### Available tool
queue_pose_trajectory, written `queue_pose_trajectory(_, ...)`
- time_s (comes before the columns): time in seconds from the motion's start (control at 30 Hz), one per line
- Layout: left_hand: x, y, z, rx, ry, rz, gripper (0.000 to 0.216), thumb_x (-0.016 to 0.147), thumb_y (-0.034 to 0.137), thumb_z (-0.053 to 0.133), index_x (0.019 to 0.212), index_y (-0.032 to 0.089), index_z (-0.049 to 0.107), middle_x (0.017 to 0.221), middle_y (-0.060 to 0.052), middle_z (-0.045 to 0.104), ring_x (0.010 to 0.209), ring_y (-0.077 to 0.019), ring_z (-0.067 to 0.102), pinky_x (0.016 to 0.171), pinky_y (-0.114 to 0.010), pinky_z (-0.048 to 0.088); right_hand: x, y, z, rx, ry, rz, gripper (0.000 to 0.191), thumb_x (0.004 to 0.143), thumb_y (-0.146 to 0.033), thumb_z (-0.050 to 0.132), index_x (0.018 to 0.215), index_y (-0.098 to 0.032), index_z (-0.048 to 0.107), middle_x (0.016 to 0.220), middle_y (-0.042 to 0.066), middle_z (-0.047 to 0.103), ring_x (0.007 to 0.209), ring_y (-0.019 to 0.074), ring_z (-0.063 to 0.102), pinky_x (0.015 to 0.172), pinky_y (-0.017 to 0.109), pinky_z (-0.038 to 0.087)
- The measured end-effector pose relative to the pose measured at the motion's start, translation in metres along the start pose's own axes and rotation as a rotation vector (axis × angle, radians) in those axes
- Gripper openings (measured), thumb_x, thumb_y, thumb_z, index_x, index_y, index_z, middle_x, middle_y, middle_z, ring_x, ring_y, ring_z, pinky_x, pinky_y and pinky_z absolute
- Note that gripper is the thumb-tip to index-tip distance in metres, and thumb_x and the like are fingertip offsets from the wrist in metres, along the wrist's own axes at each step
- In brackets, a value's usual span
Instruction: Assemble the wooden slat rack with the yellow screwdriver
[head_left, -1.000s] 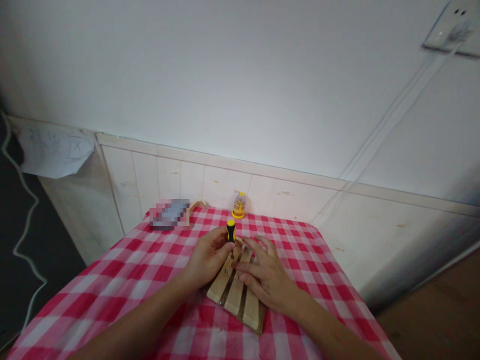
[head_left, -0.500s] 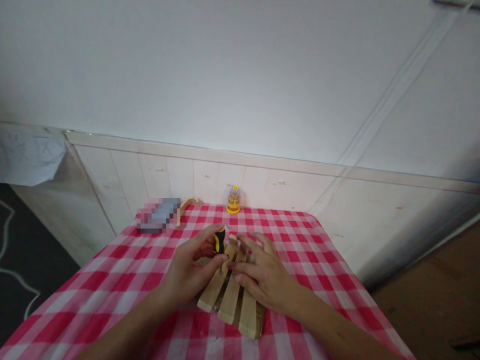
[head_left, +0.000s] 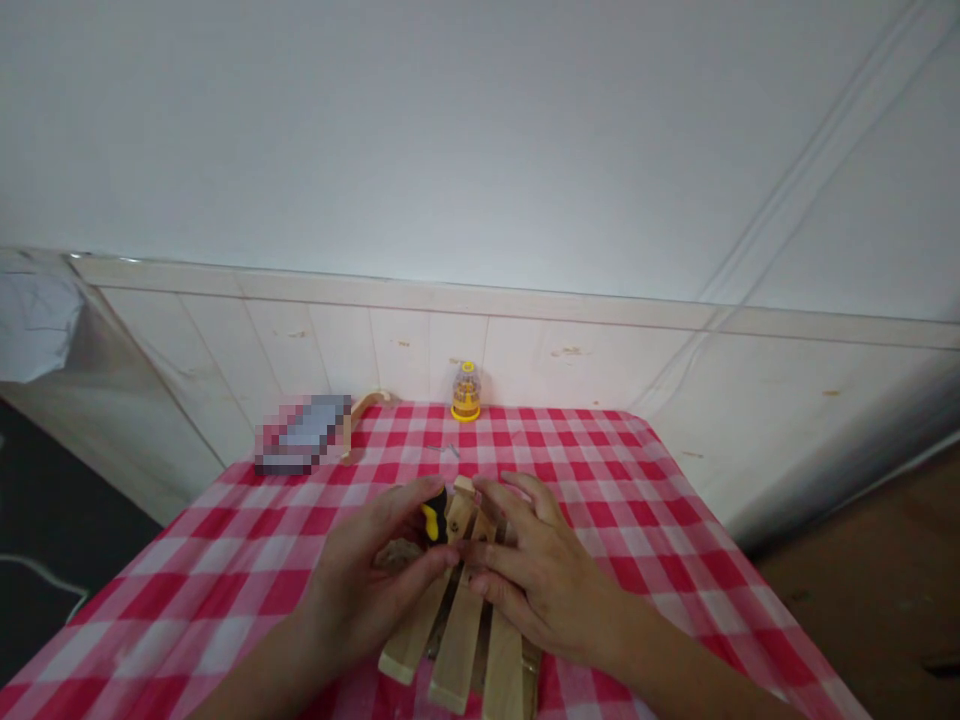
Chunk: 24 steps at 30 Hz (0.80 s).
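A short black-and-yellow screwdriver (head_left: 433, 522) is gripped by my left hand (head_left: 356, 575), its tip hidden behind the fingers and thumb. Under both hands lies a light wooden slatted piece (head_left: 456, 650), with several slats tilted away from me and narrow gaps between them. My right hand (head_left: 551, 575) curves over the right side of the slats and holds them, its thumb and a finger close to my left thumb. Near the far end of the left slat, a small dark round mark or hole shows.
Thin small metal pieces (head_left: 448, 450) lie beyond the slats on the red checked tablecloth (head_left: 600, 470). A yellow-based clear container (head_left: 466, 395) stands by the wall. At the back left are a curved wooden piece (head_left: 360, 415) and a blurred-out flat object (head_left: 304, 435).
The view has tipped and shifted slightly, so hands and slats appear lower. The screwdriver handle leans differently in my left hand. My right hand keeps its place on the slats.
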<state>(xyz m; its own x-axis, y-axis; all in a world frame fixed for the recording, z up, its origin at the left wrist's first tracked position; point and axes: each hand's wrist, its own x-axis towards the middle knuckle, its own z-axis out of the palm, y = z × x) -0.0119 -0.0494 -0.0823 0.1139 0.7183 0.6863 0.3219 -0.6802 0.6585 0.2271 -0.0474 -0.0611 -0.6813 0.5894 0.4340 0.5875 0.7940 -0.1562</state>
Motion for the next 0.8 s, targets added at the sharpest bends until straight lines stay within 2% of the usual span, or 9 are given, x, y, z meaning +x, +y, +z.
queue_pose_trajectory(0.1,0.001,0.003,0.0,0.054,-0.027,0.05,0.058,0.082,0.017,0.082,0.134,0.034,0.063,0.109,-0.002,0.079,0.079,-0.0143,0.076,0.073,-0.022,0.066,0.0,0.0,0.0,-0.003,0.021,-0.006,0.03,0.105,-0.039,0.052,0.125,-0.032,0.073,0.154,0.011,0.049,0.136,0.0362,0.045,0.113,0.063,0.038)
queue_pose_trajectory(0.17,0.002,0.005,0.0,0.044,0.004,0.057,0.057,0.082,0.017,0.082,0.133,0.034,0.063,0.11,-0.001,0.079,0.08,-0.0142,0.076,0.074,-0.022,0.065,-0.001,0.0,0.001,-0.012,0.041,-0.011,0.031,0.105,-0.039,0.052,0.125,-0.032,0.074,0.154,0.012,0.049,0.135,0.0361,0.045,0.112,0.062,0.039)
queue_pose_trajectory(0.27,0.003,0.006,0.0,-0.007,0.049,-0.002,0.055,0.083,0.016,0.08,0.133,0.032,0.063,0.106,-0.001,0.079,0.077,-0.014,0.076,0.071,-0.022,0.065,0.0,0.0,0.0,-0.032,0.034,-0.021,0.031,0.105,-0.039,0.052,0.127,-0.033,0.073,0.154,0.011,0.048,0.135,0.0358,0.044,0.113,0.061,0.039)
queue_pose_trajectory(0.47,0.005,-0.004,0.0,-0.061,0.005,-0.078,0.051,0.084,0.02,0.079,0.133,0.025,0.064,0.101,-0.004,0.079,0.078,-0.0172,0.078,0.073,-0.026,0.066,0.001,0.0,0.001,-0.045,0.029,-0.022,0.031,0.105,-0.039,0.053,0.129,-0.032,0.073,0.157,0.01,0.047,0.137,0.0342,0.044,0.112,0.058,0.041)
queue_pose_trajectory(0.63,0.005,-0.006,-0.003,0.004,-0.017,-0.007,0.052,0.081,0.023,0.082,0.13,0.026,0.066,0.108,-0.005,0.079,0.083,-0.0173,0.077,0.077,-0.027,0.065,0.001,0.0,0.002,-0.055,0.039,-0.039,0.028,0.105,-0.037,0.054,0.123,-0.03,0.075,0.157,0.01,0.048,0.139,0.0331,0.044,0.113,0.057,0.041)
queue_pose_trajectory(0.8,0.007,-0.002,-0.002,0.035,-0.018,0.022,0.052,0.082,0.024,0.083,0.131,0.026,0.065,0.11,-0.005,0.079,0.081,-0.0161,0.076,0.075,-0.026,0.064,0.002,0.0,0.002,-0.07,0.067,-0.051,0.027,0.105,-0.036,0.055,0.121,-0.031,0.075,0.157,0.01,0.047,0.137,0.0323,0.046,0.111,0.057,0.043)
